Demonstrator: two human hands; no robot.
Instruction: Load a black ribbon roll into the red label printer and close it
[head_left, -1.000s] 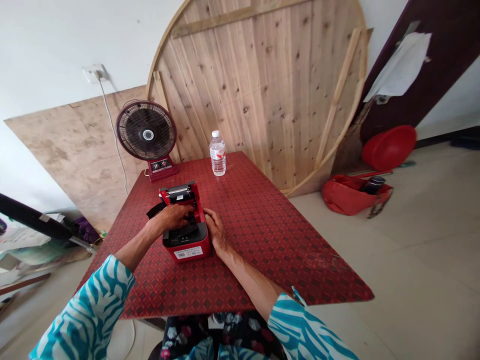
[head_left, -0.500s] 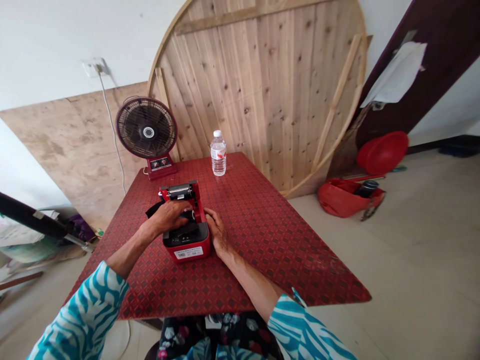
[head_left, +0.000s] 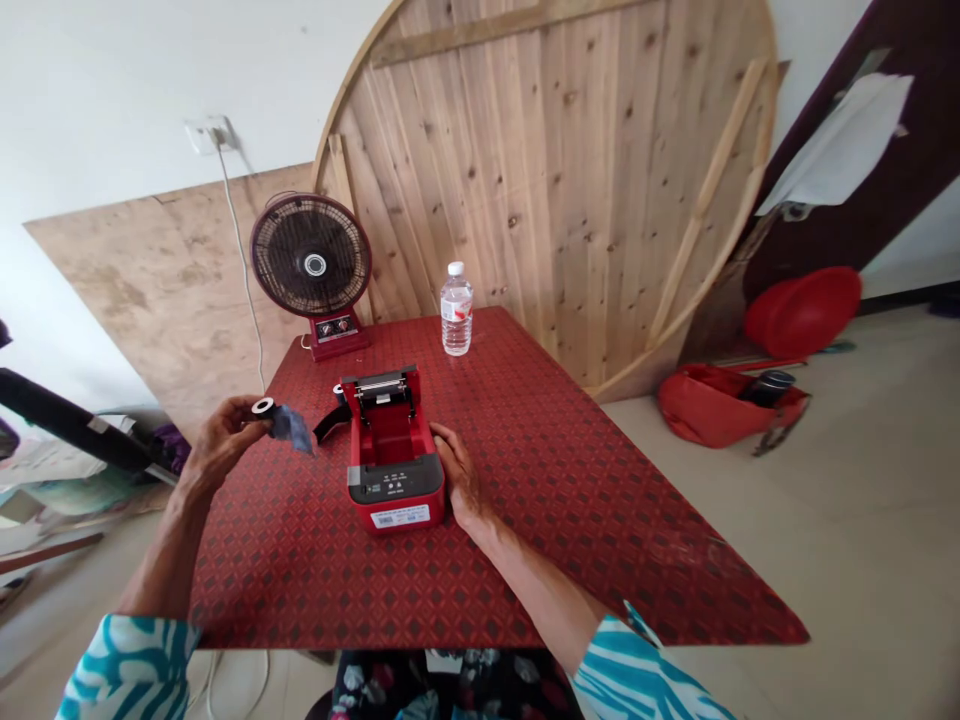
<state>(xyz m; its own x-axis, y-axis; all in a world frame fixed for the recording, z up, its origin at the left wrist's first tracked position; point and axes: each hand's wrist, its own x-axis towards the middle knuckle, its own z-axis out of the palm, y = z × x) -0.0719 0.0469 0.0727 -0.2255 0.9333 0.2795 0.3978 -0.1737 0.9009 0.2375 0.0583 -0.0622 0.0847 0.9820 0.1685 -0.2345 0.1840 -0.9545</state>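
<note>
My left hand (head_left: 221, 440) is closed on a small dark ribbon roll (head_left: 262, 407) with a white core, held off to the left of the printer. A loose bluish strip of film (head_left: 292, 428) trails from the roll. A red and black label printer (head_left: 397, 490) stands on the table, its lid (head_left: 381, 385) raised and a hollow red bay showing inside. Along the printer's right side my right hand (head_left: 461, 475) grips it, fingers at the far corner. Just behind and left of the printer lies another roll (head_left: 338, 390), partly hidden, with a black strip (head_left: 330, 424) beside it.
The table (head_left: 585, 520) has a red patterned top. At its back stand a dark red fan (head_left: 313, 265) and a clear water bottle (head_left: 457, 315). A large round wooden board (head_left: 547, 180) leans on the wall. On the floor to the right sits a red bag (head_left: 697, 410).
My left hand has come out of the printer's bay and moved left with the ribbon roll. The right hand stays on the printer's side. The view has shifted slightly.
</note>
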